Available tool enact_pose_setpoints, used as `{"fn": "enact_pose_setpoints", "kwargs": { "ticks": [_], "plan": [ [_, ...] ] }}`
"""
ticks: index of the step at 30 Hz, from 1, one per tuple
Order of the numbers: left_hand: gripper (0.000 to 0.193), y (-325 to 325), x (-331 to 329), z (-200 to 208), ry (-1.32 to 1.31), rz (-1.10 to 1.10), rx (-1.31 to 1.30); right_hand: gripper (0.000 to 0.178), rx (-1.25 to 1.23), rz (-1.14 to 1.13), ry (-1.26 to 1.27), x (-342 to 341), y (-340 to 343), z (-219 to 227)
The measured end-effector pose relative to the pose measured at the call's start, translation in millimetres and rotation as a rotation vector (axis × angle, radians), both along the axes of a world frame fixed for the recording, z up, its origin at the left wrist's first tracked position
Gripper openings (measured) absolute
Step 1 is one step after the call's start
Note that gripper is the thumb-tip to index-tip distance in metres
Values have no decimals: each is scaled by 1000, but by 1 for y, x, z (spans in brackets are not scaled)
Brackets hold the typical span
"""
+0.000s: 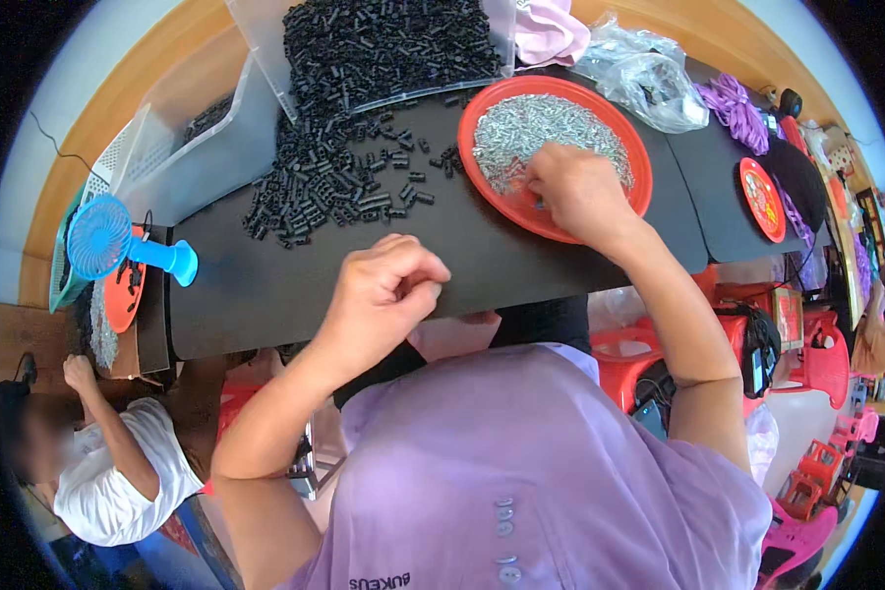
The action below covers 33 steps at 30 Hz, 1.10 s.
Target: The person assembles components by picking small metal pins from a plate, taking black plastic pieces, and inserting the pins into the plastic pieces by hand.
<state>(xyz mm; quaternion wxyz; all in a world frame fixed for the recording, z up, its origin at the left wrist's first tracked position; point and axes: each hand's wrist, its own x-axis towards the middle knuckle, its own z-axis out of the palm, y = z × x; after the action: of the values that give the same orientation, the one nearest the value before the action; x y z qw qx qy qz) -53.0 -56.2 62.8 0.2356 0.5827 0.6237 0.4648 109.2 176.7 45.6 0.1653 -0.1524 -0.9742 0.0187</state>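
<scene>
My right hand reaches into a round red plate heaped with small silver metal pieces. Its fingers point down into them, pressed together, and the fingertips are partly hidden. Over the near edge of the black table my left hand is held with curled fingers, thumb and forefinger drawn together. Whether anything small sits between them I cannot make out. Beyond the left hand, short black plastic pieces lie loose in a spread pile.
A clear bin full of black pieces stands at the back, with another translucent bin to its left. A blue fan is at the left end. Plastic bags and purple cord lie back right. Another person sits at lower left.
</scene>
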Motion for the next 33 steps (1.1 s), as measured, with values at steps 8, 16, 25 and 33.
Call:
{"fn": "enact_pose_setpoints", "kwargs": {
  "ticks": [8, 16, 25, 33],
  "plan": [
    [15, 15, 23, -41, 169, 26, 292, 10, -100, 109, 170, -1, -2, 3],
    [18, 11, 27, -42, 172, 88, 263, 12, -135, 216, 163, -7, -1, 0],
    [20, 11, 27, -44, 198, 94, 298, 9, -82, 225, 124, -6, -1, -2],
    [17, 10, 26, -41, 175, 107, 272, 16, -38, 79, 6, -7, -3, -1]
  ]
}}
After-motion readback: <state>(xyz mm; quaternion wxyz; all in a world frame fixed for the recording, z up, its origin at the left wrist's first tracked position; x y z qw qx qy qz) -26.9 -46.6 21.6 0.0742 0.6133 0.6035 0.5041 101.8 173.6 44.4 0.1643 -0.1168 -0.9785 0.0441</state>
